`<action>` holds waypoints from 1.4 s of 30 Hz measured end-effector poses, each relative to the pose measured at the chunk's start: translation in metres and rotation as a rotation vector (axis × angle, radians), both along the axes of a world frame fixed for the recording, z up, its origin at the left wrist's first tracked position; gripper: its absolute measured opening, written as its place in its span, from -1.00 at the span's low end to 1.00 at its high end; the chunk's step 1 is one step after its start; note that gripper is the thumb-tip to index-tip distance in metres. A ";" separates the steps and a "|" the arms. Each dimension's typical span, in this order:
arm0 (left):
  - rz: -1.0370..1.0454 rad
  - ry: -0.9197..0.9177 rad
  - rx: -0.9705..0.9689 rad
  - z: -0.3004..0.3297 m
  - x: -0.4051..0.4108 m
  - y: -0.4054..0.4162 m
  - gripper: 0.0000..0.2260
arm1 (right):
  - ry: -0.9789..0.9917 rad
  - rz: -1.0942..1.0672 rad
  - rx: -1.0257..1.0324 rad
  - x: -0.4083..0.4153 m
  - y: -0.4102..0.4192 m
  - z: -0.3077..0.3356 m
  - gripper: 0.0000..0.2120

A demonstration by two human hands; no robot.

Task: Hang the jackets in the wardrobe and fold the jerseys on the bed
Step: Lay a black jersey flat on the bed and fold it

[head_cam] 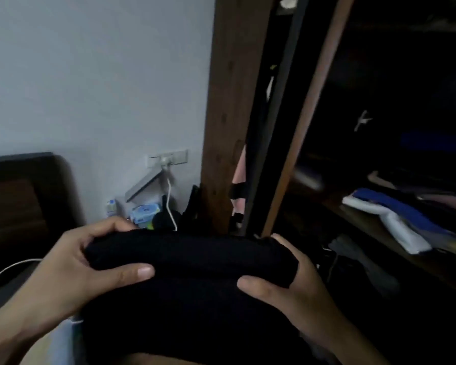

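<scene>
Before the wardrobe [237,101] | black garment [190,259] between hands | left hand [84,267] grips one end | right hand [287,283] grips other

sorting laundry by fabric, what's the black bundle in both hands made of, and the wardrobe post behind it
Black bundle: soft matte fabric, seemingly knit; it bulges around each hand's grip, though blur hides the weave. Wardrobe post: brown wood or wood-look laminate, with grain and knot marks.

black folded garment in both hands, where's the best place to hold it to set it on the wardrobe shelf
Probably by its two short ends, as now: the left hand and right hand clamp the thick black folded garment from opposite sides, thumbs on top. It is a soft, wide bundle, so end support keeps the folds together.
</scene>
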State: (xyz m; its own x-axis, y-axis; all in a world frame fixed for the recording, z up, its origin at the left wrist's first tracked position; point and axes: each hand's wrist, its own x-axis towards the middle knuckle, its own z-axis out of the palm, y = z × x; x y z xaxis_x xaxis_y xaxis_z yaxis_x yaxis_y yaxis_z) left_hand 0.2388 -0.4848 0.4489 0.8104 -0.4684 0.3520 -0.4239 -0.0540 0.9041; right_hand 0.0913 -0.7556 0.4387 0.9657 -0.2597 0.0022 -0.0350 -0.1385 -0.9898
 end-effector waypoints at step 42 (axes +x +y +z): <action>-0.431 -0.212 0.350 0.122 0.033 -0.818 -0.60 | 0.496 -1.446 -0.599 -0.012 -0.569 0.139 -0.52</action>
State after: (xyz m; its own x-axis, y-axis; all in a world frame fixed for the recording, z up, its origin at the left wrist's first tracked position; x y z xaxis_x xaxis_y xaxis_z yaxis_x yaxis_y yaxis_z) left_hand 0.2720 -1.3025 0.5713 0.4503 -0.8568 0.2511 -0.6434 -0.1164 0.7566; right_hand 0.0797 -1.3248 0.5781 -0.1272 -0.9691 0.2114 -0.7463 -0.0469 -0.6640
